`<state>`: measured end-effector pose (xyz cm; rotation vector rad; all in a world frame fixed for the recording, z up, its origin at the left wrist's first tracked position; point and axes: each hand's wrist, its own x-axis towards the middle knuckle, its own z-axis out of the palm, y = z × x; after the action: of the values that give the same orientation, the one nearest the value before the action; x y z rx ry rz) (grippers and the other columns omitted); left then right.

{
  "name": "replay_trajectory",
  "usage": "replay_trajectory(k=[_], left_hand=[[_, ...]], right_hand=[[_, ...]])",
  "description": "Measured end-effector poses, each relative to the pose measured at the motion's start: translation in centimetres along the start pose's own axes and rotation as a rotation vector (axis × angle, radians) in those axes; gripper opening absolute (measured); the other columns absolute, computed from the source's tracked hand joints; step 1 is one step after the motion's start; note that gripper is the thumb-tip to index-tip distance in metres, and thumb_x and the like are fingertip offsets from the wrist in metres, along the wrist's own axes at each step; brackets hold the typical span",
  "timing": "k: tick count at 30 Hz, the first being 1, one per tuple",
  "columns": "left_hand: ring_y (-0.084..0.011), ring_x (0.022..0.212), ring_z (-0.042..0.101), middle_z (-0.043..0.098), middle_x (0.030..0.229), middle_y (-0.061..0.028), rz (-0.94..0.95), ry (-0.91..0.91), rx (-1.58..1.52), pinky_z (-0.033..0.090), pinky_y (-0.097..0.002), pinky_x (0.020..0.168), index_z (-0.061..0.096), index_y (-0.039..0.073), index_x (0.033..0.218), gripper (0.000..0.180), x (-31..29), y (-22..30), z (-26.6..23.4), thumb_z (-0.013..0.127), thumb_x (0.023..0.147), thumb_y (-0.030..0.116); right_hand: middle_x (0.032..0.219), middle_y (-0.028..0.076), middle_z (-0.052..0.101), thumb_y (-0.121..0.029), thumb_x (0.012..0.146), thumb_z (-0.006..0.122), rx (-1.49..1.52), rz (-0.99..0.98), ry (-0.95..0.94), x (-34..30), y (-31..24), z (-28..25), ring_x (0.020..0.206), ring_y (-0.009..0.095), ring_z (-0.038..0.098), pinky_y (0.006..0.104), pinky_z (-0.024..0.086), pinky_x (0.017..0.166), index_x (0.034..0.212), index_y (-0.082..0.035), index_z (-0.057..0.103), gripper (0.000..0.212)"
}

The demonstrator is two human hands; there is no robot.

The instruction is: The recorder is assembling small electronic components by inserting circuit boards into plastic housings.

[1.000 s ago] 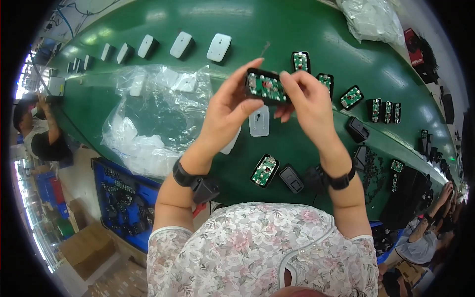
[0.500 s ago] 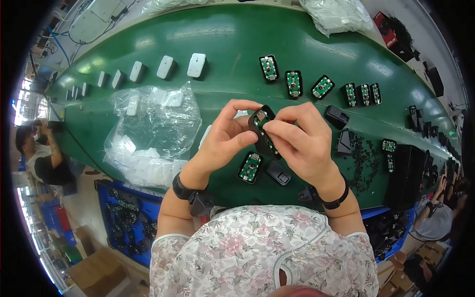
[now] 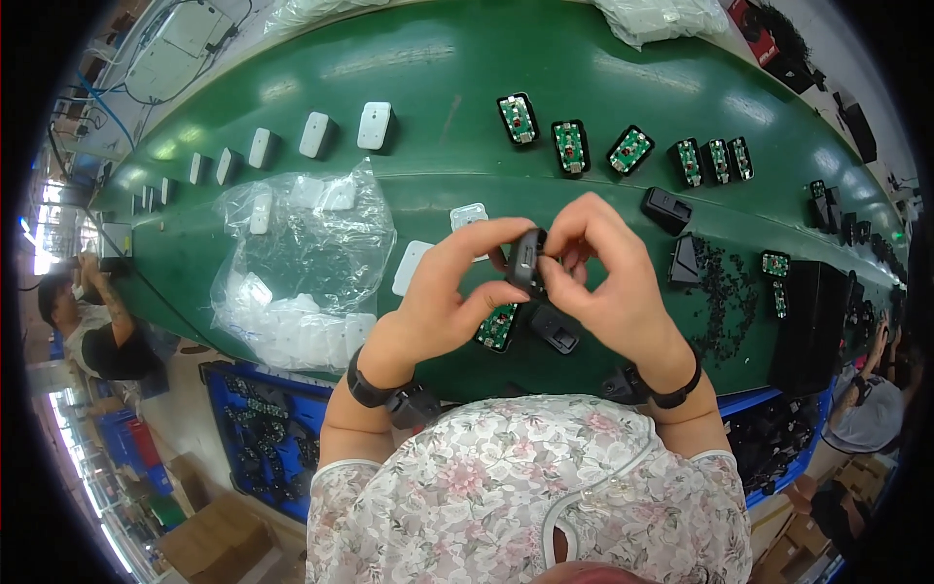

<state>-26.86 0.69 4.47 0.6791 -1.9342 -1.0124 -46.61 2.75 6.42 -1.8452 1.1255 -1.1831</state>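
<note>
Between both thumbs, the black casing [image 3: 526,261] sits clamped in left hand [image 3: 449,292] and right hand [image 3: 603,282] grip.

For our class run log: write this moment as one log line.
left hand: grips black housing | right hand: pinches same housing | below: open unit with green board, black part | surface: green belt

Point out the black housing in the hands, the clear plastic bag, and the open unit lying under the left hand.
black housing [image 3: 526,261], head view, on its dark outer shell.
clear plastic bag [image 3: 302,253], head view, mid-film.
open unit [image 3: 498,326], head view, on its green board.
</note>
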Motion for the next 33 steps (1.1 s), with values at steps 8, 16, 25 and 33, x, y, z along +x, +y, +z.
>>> replay_trajectory(k=[8,16,25,33], left_hand=[[-0.0208,0.110,0.057,0.058,0.120,-0.0089,-0.339,-0.006,-0.854,0.045,-0.0346,0.094,0.048,0.001,0.131,0.054,-0.5,-1.5,1.5,0.066,0.088,0.030],[-0.0181,0.095,0.064,0.063,0.107,-0.0078,-0.712,-0.015,-1.011,0.053,-0.0314,0.082,0.044,0.003,0.127,0.051,-1.6,-2.6,2.4,0.050,0.096,0.043],[-0.0272,0.083,0.051,0.052,0.087,-0.0099,-0.341,-0.017,1.086,0.041,-0.0387,0.073,0.052,0.002,0.092,0.055,-1.3,-6.1,1.3,0.078,0.064,0.043],[-0.0266,0.095,0.051,0.055,0.100,-0.0082,-0.163,-0.053,0.946,0.042,-0.0376,0.080,0.052,0.004,0.106,0.040,-0.8,-7.9,1.3,0.070,0.074,0.019]], right_hand=[[0.113,0.005,0.049,-0.015,0.070,0.075,0.592,0.354,-0.422,1.6,2.3,-0.8,0.110,0.014,0.048,0.0292,0.038,0.096,0.130,-0.005,0.046,0.067],[0.144,0.029,0.033,-0.056,0.068,0.076,0.934,0.141,-0.493,1.1,5.3,0.9,0.132,0.035,0.039,0.0465,0.030,0.109,0.132,-0.002,0.049,0.087],[0.112,0.011,0.058,-0.019,0.074,0.073,-0.852,0.144,-0.196,-2.2,5.7,-1.5,0.098,0.028,0.058,0.0361,0.048,0.082,0.134,-0.005,0.047,0.066],[0.111,0.017,0.060,0.004,0.075,0.067,-0.589,0.134,-0.193,-4.0,6.0,-2.3,0.102,0.034,0.058,0.0389,0.047,0.087,0.125,-0.002,0.053,0.052]])
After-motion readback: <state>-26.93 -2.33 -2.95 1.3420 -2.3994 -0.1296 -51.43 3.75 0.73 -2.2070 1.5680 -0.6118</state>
